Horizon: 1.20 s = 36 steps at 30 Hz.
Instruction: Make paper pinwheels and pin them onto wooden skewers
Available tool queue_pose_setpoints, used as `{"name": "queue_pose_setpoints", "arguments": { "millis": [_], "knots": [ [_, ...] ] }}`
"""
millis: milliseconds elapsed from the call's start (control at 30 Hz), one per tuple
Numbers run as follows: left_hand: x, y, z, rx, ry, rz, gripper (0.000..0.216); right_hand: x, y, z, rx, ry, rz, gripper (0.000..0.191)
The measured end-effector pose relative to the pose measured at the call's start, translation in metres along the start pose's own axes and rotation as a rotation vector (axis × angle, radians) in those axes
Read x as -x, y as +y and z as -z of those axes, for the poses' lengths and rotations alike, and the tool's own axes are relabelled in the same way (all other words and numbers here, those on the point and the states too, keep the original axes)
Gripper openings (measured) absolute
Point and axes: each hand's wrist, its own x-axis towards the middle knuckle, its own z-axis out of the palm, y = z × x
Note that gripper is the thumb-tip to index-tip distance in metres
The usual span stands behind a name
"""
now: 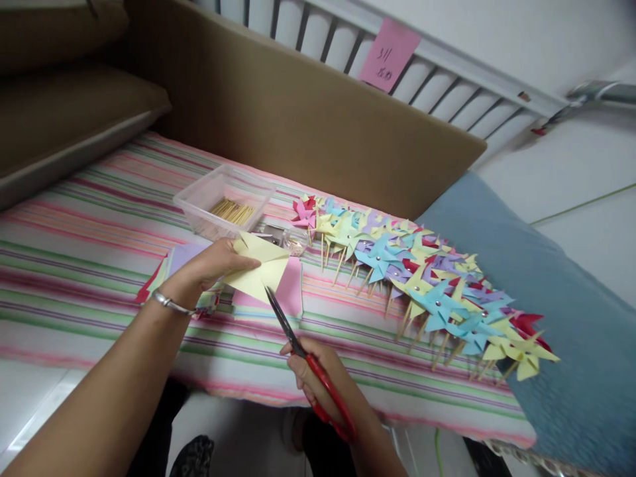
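Above the striped bedcover [99, 265], the left hand [209, 268] pinches the yellow paper [261, 268], probably light and floppy, best held near the cut; the right hand [322, 381] grips red scissors [298, 344], blades barely parted at its edge.

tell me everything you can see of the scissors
The scissors have red plastic-looking handles and slim dark metal blades that look nearly shut. The right hand grips the handles, and the blades point up and away, their tips meeting the lower edge of the yellow paper held by the left hand. They are held in the air above the striped cloth.
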Motion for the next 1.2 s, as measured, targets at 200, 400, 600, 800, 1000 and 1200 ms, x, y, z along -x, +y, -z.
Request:
{"name": "queue_pose_setpoints", "arguments": {
  "millis": [200,400,600,800,1000,1200],
  "knots": [
    [0.0005,0.0004,-0.0007,-0.062,-0.049,0.02,0.035,-0.003,-0.0051,-0.0051,-0.012,0.022,0.001,0.025],
    [0.0008,0.0003,-0.0017,-0.03,-0.058,0.025,0.039,-0.0061,-0.0066,-0.0076,0.013,0.025,0.001,0.025],
    [0.0025,0.0045,-0.0066,-0.068,-0.043,0.014,0.034,-0.0083,-0.01,-0.0092,0.017,0.048,-0.017,0.023],
    [0.001,0.002,-0.008,-0.03,-0.084,0.031,0.034,-0.0091,-0.01,-0.0091,0.002,0.051,0.003,0.023],
    [0.0014,-0.0001,-0.0068,0.027,-0.157,-0.055,0.036,-0.0085,-0.0074,-0.0073,-0.02,0.03,0.034,0.024],
    [0.0028,0.0032,-0.0083,-0.039,-0.117,-0.05,0.034,-0.0079,-0.007,-0.0084,-0.031,0.054,0.018,0.024]
  ]
}}
